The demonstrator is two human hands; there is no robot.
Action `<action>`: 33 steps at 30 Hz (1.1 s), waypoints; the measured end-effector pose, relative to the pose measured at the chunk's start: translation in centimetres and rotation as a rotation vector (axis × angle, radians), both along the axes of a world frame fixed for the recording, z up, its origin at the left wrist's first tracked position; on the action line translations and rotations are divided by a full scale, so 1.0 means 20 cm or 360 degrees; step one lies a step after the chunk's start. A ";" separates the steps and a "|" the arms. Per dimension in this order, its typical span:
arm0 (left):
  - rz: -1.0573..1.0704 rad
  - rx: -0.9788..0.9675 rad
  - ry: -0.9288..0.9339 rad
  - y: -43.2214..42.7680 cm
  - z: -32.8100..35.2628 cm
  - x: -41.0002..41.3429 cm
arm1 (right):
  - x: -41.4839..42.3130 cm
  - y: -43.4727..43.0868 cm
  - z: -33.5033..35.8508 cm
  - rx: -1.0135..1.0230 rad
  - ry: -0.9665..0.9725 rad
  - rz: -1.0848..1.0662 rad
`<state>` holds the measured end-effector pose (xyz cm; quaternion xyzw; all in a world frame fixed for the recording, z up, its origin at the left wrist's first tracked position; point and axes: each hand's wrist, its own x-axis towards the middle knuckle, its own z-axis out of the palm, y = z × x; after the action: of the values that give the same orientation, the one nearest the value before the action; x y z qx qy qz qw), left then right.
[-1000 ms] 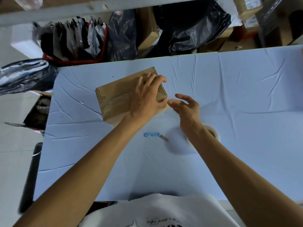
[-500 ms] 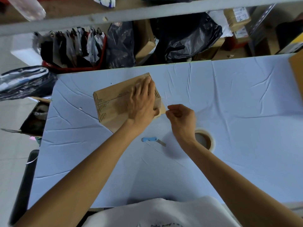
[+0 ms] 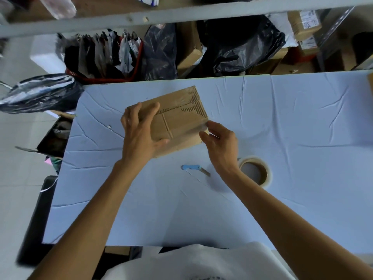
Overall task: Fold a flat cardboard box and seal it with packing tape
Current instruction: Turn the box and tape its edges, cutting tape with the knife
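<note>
A small brown cardboard box (image 3: 179, 116) sits folded on the light blue table (image 3: 282, 128), with shiny clear tape across its top. My left hand (image 3: 141, 134) grips the box's left end, fingers over the top and thumb on the near side. My right hand (image 3: 220, 138) presses its fingertips against the box's near right corner, where the tape runs over the edge. A roll of packing tape (image 3: 255, 171) lies flat on the table just right of my right wrist.
A blue-handled cutter (image 3: 193, 168) lies on the table between my forearms. Behind the table's far edge stand black plastic bags (image 3: 242, 43), cardboard parcels (image 3: 304, 21) and a red-rimmed bin (image 3: 105, 57). An open carton (image 3: 54, 136) sits on the floor at the left.
My left hand slid from the box's right part to its left end and now grips it. My right hand moved up to the box's near right corner. The box turned slightly.
</note>
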<state>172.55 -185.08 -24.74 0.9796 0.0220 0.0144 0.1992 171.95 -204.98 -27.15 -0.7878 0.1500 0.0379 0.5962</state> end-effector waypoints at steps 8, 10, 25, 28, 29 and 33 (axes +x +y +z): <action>-0.0021 0.0041 -0.0071 -0.04 -0.05 0.01 | 0.04 -0.02 0.04 -0.0072 -0.0122 -0.0095; -0.0028 0.0062 -0.0055 -0.03 -0.06 0.01 | 0.04 -0.03 0.05 -0.0199 -0.0148 -0.0010; -0.0010 0.0089 -0.0096 0.01 -0.08 0.03 | 0.07 -0.01 0.06 0.0007 -0.0203 -0.0195; -0.0015 0.0093 -0.0118 0.01 -0.09 0.03 | 0.08 -0.03 0.08 -0.0047 -0.0254 -0.0108; -0.0016 0.0092 -0.0114 0.01 -0.09 0.03 | 0.08 -0.04 0.09 -0.0061 -0.0259 -0.0089; -0.0041 -0.0085 -0.0136 0.04 -0.09 0.04 | 0.07 -0.04 0.11 -0.0037 -0.0248 -0.0063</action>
<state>173.45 -184.26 -26.59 0.9726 0.0012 0.0531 0.2262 173.42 -205.75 -25.00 -0.7920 0.1193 -0.0371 0.5977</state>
